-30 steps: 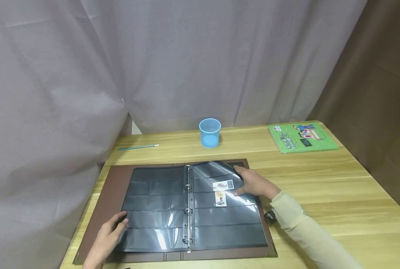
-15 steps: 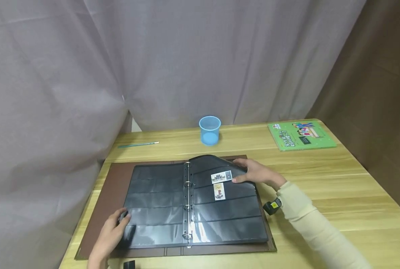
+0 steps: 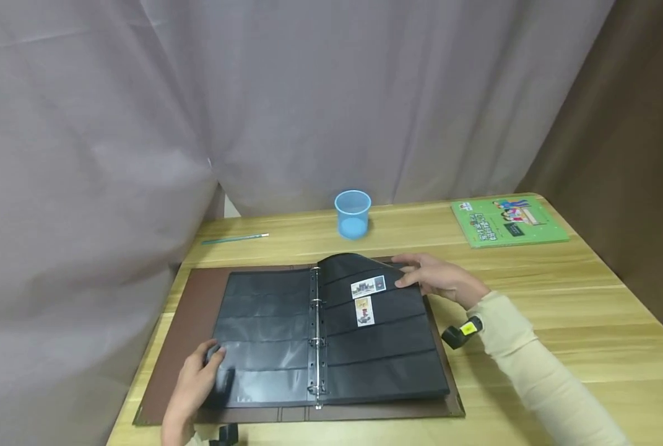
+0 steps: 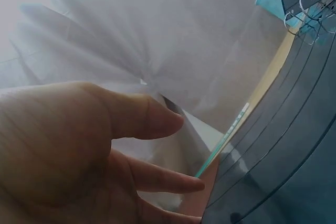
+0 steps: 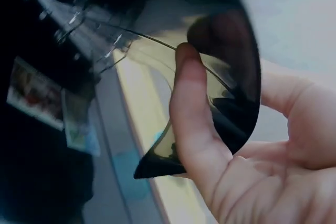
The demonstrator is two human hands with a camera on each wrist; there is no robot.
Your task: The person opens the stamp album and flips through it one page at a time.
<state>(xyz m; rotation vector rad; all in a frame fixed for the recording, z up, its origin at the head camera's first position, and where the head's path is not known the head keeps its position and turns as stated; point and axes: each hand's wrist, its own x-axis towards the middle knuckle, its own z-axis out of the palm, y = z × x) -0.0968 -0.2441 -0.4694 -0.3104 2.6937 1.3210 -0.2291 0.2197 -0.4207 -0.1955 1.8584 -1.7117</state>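
A brown ring binder (image 3: 194, 303) lies open on the wooden table, with black pocket pages on both sides of its metal rings (image 3: 317, 341). Two stamps, one wide (image 3: 368, 287) and one upright (image 3: 364, 311), sit in the upper pockets of the right page (image 3: 387, 365). My right hand (image 3: 442, 279) pinches that page near its top outer corner, which is raised and bent. In the right wrist view the thumb presses on the curved sheet (image 5: 244, 108), fingers behind it. My left hand (image 3: 194, 381) rests by the left page's (image 3: 264, 353) outer edge, thumb and fingers apart.
Behind the binder stands a blue translucent cup (image 3: 353, 217). A green pencil (image 3: 234, 239) lies at the back left, and a green picture book (image 3: 509, 222) at the back right. Grey curtain (image 3: 309, 105) hangs behind the table.
My right hand has drawn the right page's top corner up and slightly outward, so the sheet bends more. My left hand stays by the left page's edge.
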